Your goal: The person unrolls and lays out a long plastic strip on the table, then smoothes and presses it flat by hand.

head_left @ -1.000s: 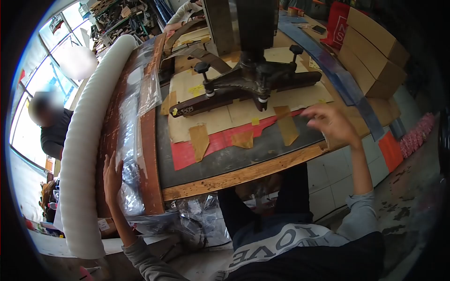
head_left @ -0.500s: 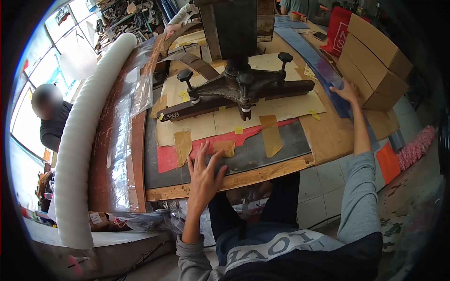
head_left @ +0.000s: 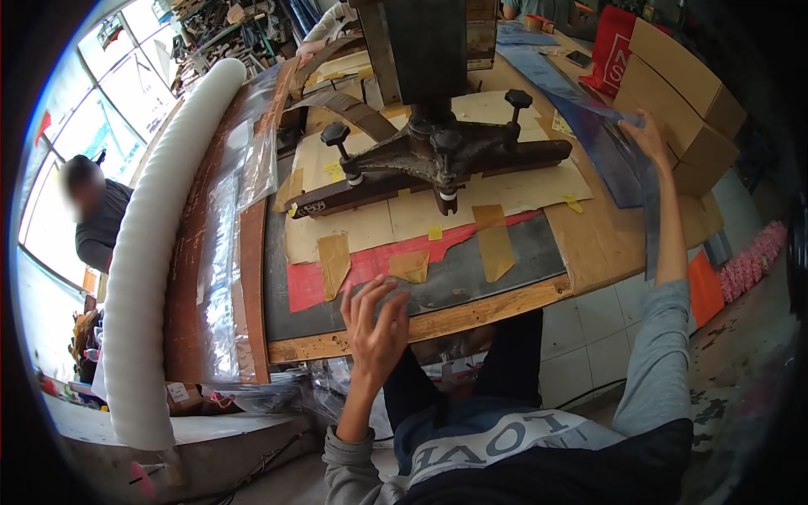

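Blue strip shifted, long axis toward wearer

- Your sweatshirt is dark navy across the lower front and black higher up.
- A pale band crosses it, carrying "LOVE" in large dark-grey capitals, upside down from your view, with smaller lettering beside them, only partly readable.
- Your left sleeve and right sleeve are heather grey, creased, ending on the forearms.
- You wear black trousers.
- Your left hand and right hand are bare.
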Motion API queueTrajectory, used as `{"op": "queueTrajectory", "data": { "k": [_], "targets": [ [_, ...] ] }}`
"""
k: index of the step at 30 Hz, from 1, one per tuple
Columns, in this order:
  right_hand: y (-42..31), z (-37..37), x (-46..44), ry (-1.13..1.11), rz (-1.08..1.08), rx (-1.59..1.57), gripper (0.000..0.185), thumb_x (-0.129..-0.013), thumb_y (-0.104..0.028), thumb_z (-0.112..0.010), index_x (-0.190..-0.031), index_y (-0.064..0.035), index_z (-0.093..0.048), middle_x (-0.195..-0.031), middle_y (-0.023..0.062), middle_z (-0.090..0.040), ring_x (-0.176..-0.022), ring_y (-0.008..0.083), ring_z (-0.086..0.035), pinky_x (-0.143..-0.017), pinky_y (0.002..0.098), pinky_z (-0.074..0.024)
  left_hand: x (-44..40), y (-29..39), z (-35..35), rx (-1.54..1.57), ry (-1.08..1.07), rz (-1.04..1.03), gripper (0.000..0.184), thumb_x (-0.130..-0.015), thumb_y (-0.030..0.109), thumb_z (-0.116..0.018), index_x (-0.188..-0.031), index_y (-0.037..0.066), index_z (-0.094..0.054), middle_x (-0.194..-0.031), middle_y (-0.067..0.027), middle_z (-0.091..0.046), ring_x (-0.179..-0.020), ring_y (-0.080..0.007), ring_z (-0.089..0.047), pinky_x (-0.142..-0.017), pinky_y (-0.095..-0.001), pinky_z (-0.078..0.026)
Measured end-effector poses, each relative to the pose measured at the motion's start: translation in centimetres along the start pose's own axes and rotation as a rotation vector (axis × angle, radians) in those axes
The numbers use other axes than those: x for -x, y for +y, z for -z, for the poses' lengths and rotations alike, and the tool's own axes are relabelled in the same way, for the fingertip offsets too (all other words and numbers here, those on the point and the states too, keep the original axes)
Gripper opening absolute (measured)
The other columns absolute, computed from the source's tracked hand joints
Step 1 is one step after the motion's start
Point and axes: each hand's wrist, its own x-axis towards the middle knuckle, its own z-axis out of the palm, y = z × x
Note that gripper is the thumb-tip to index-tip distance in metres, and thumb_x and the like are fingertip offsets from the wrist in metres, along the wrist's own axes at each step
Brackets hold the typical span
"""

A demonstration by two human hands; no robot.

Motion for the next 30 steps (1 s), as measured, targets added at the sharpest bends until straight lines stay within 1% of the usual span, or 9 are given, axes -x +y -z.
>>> {"op": "queueTrajectory", "data": {
  "k": [3, 5, 7, 11, 13, 15, 18, 24, 30],
  "targets": [
    [-1.4, 3.6, 2.8, 0.007, 0.065, -0.072, 0.064, -0.077, -0.044, -0.071, -0.122, -0.0009, -0.058, -0.123, 0.0191, -0.06, -0.115, 0.0293, -0.057, -0.098, 0.034, -0.0403, -0.3, 3.7, -0.1, 0.359, -0.064, 0.065, 0.019, -0.077, 0.001, -0.068, -0.095, 0.008, -0.067, -0.103, -0.0076, -0.064, -0.104, -0.0263, -0.061, -0.095, -0.0434, -0.044],
    [-2.4, 6.4, 5.8, 0.013, 0.091, -0.048, 0.058, -0.08, -0.04, -0.07, -0.121, -0.0009, -0.058, -0.123, 0.0176, -0.06, -0.115, 0.028, -0.056, -0.098, 0.0337, -0.0403, -0.9, 7.3, -0.9, 0.825, -0.34, 0.188, 0.017, -0.084, 0.002, -0.062, -0.1, 0.004, -0.067, -0.102, -0.0121, -0.065, -0.105, -0.0257, -0.061, -0.091, -0.036, -0.047],
    [-3.9, 9.6, 9.1, 0.044, 0.093, 0.071, 0.052, -0.083, -0.035, -0.068, -0.121, -0.0013, -0.058, -0.124, 0.0167, -0.06, -0.116, 0.0266, -0.056, -0.097, 0.0331, -0.0403, -1.7, 10.3, -3.6, 1.117, -0.575, 0.063, 0.023, -0.092, 0.009, -0.058, -0.113, 0.002, -0.062, -0.11, -0.0137, -0.065, -0.108, -0.0253, -0.061, -0.093, -0.035, -0.047],
    [-3.3, 15.2, 15.1, 0.136, 0.108, -0.097, 0.049, -0.084, -0.031, -0.067, -0.124, -0.0032, -0.058, -0.127, 0.0134, -0.058, -0.121, 0.0243, -0.051, -0.102, 0.0323, -0.0361, -3.7, 18.2, -12.0, 1.838, -1.042, 0.171, 0.056, -0.1, 0.037, -0.046, -0.142, 0.0, -0.036, -0.134, -0.0206, -0.051, -0.128, -0.0293, -0.048, -0.104, -0.0387, -0.041],
    [-3.5, 18.9, 17.9, 0.141, 0.161, -0.121, 0.051, -0.083, -0.031, -0.067, -0.126, -0.0035, -0.058, -0.131, 0.0116, -0.056, -0.126, 0.0241, -0.047, -0.106, 0.0337, -0.0319, -5.7, 21.6, -15.3, 2.182, -1.217, 0.523, 0.075, -0.097, 0.05, -0.047, -0.148, 0.001, -0.022, -0.144, -0.023, -0.039, -0.134, -0.0321, -0.039, -0.108, -0.0423, -0.037],
    [-3.9, 22.8, 20.8, 0.154, 0.212, -0.051, 0.054, -0.082, -0.033, -0.066, -0.127, -0.0043, -0.057, -0.132, 0.0124, -0.054, -0.127, 0.0236, -0.045, -0.108, 0.0351, -0.0298, -8.1, 24.0, -17.7, 2.564, -1.165, 0.909, 0.09, -0.092, 0.057, -0.052, -0.15, 0.004, -0.009, -0.151, -0.0224, -0.026, -0.139, -0.0315, -0.03, -0.11, -0.0438, -0.033],
    [-4.7, 29.4, 24.7, 0.092, 0.281, -0.052, 0.068, -0.076, -0.044, -0.067, -0.13, -0.0053, -0.056, -0.135, 0.0174, -0.051, -0.13, 0.027, -0.043, -0.109, 0.0374, -0.0293, -10.4, 26.3, -20.4, 2.686, -0.754, 1.111, 0.091, -0.09, 0.051, -0.057, -0.15, 0.004, -0.007, -0.151, -0.0211, -0.024, -0.138, -0.0313, -0.031, -0.11, -0.0437, -0.033],
    [-5.0, 40.8, 27.1, 0.027, 0.672, 0.216, 0.096, -0.072, -0.068, -0.057, -0.128, 0.0086, -0.051, -0.129, 0.0271, -0.049, -0.121, 0.0391, -0.046, -0.102, 0.0487, -0.0344, -11.2, 27.7, -22.8, 2.372, -0.381, 1.209, 0.077, -0.083, 0.018, -0.054, -0.15, 0.012, -0.015, -0.143, -0.0139, -0.034, -0.13, -0.0278, -0.039, -0.108, -0.0412, -0.035],
    [-0.5, 44.3, 28.2, 0.038, 0.506, 0.222, 0.093, -0.07, -0.067, -0.061, -0.13, 0.0035, -0.051, -0.132, 0.0283, -0.045, -0.124, 0.0395, -0.044, -0.103, 0.0484, -0.0337, -11.8, 25.3, -18.5, 2.438, -0.561, 1.383, 0.055, -0.081, 0.011, -0.054, -0.132, 0.012, -0.036, -0.129, -0.0089, -0.042, -0.118, -0.0214, -0.046, -0.101, -0.0387, -0.038]
  ]
}}
